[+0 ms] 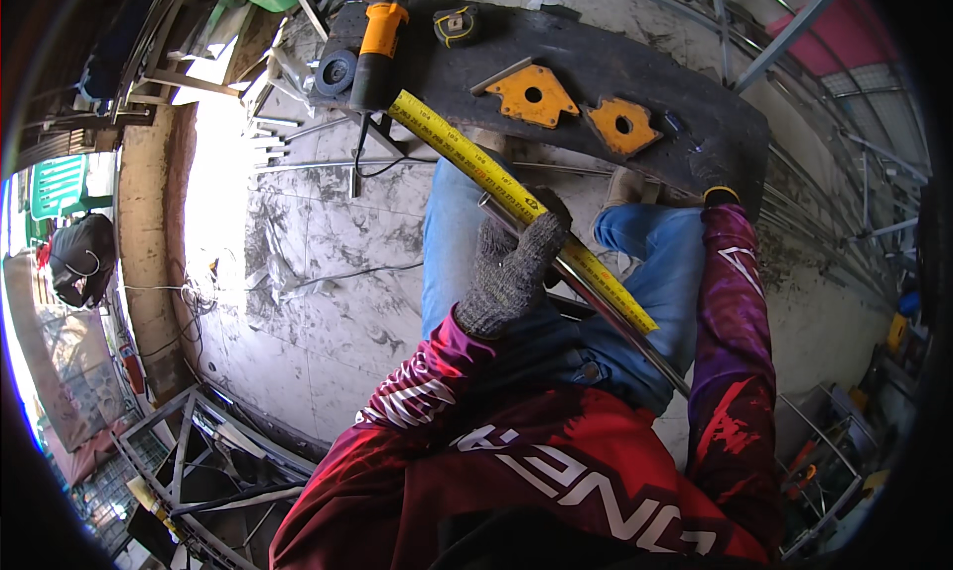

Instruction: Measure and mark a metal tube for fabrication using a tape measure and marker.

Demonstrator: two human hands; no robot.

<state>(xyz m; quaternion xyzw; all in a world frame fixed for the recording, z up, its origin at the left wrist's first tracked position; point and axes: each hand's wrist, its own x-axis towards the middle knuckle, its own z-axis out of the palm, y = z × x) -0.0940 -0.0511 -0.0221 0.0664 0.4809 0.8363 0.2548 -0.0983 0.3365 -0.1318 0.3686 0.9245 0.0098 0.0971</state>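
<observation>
My left hand [511,272], in a grey knit glove, grips a thin metal tube [635,342] with a yellow measuring tape [476,163] laid along it; both slant from upper left to lower right across my blue-jeaned legs. My right hand [717,173], in a dark glove, reaches up to the edge of a dark worn board [596,54]; whether it grips anything I cannot tell. On the board lie two orange arrow-shaped welding magnets [533,95] [622,124], an orange and black angle grinder [375,49] and a tape measure case [457,24].
Stained concrete floor [318,272] lies to the left. Thin metal rods [318,163] lie on it near the board. A metal frame [189,451] stands at lower left, metal bars and frames [854,222] at right. A dark bag [84,257] sits far left.
</observation>
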